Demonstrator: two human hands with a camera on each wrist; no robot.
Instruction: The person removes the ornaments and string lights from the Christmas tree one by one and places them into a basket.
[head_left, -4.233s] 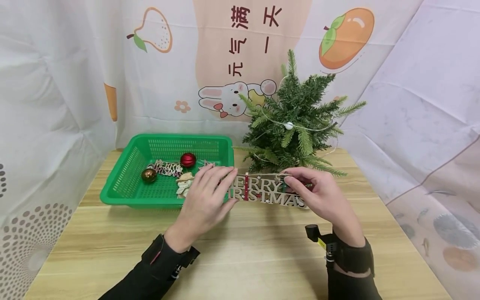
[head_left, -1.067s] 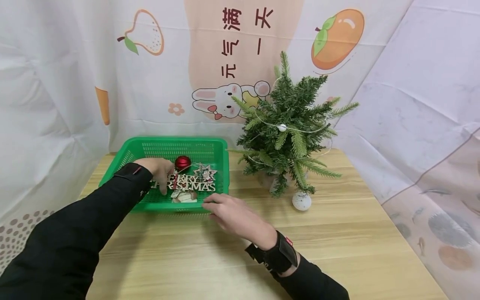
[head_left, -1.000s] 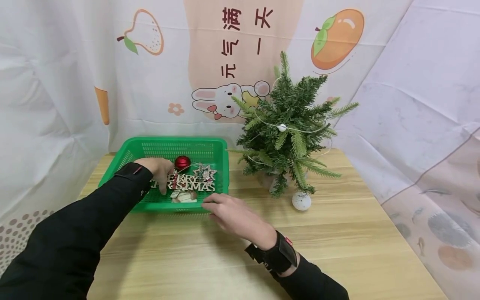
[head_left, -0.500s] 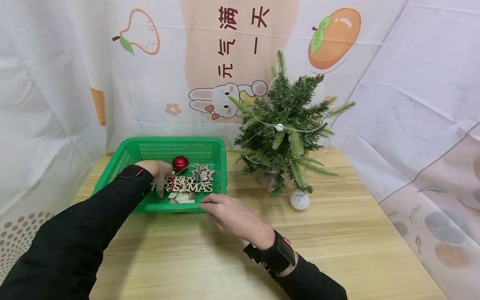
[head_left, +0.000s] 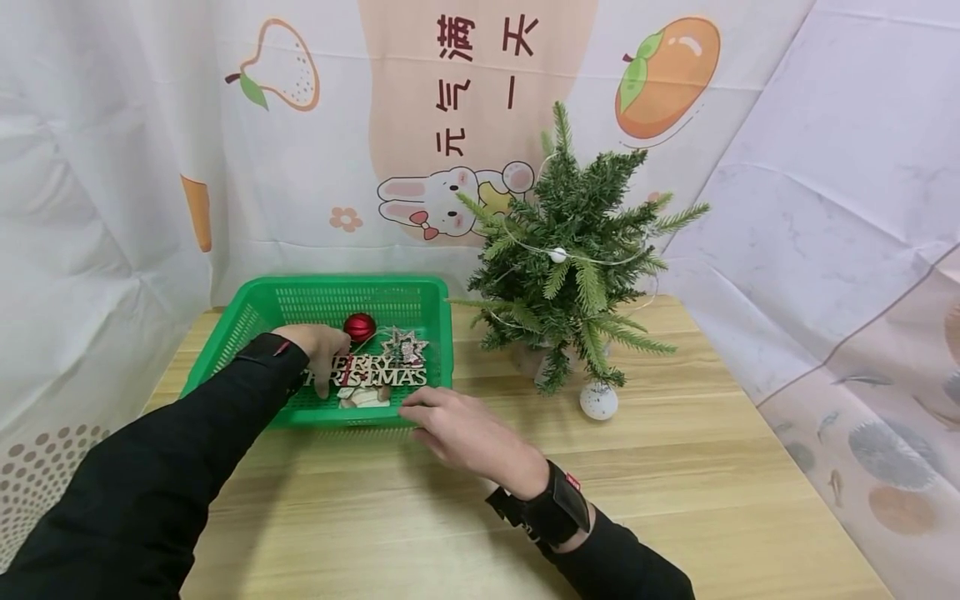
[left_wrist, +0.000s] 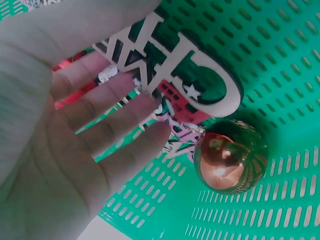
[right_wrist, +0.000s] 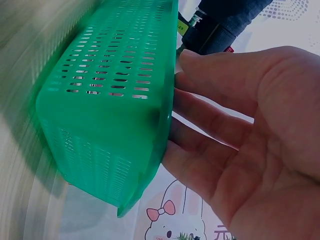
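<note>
The wooden "Merry Christmas" sign [head_left: 390, 377] lies on other ornaments inside the green basket [head_left: 442, 333]. My left hand [head_left: 318, 350] reaches in over its left end. In the left wrist view, the left hand [left_wrist: 60, 150] has fairly straight, spread fingers at the letters of the sign [left_wrist: 232, 97], with their tips partly hidden. A shiny brown bauble [left_wrist: 230, 157] sits beside that end. My right hand [head_left: 468, 433] is at the basket's front right corner. In the right wrist view, the right hand [right_wrist: 260, 115] touches the rim of the basket [right_wrist: 100, 125] with extended fingers.
A red bauble [head_left: 360, 327], a star ornament [head_left: 405, 343] and a pale ornament [head_left: 363, 398] lie around the sign. To the right stands a small Christmas tree [head_left: 570, 242] with a wire strung round it. A white speckled ball [head_left: 598, 401] is low at its front.
Earlier both hands held the sign before the tree; now it lies in the basket. The left hand moved left into the basket, the right to its corner. Over the last second both stayed nearly still.
</note>
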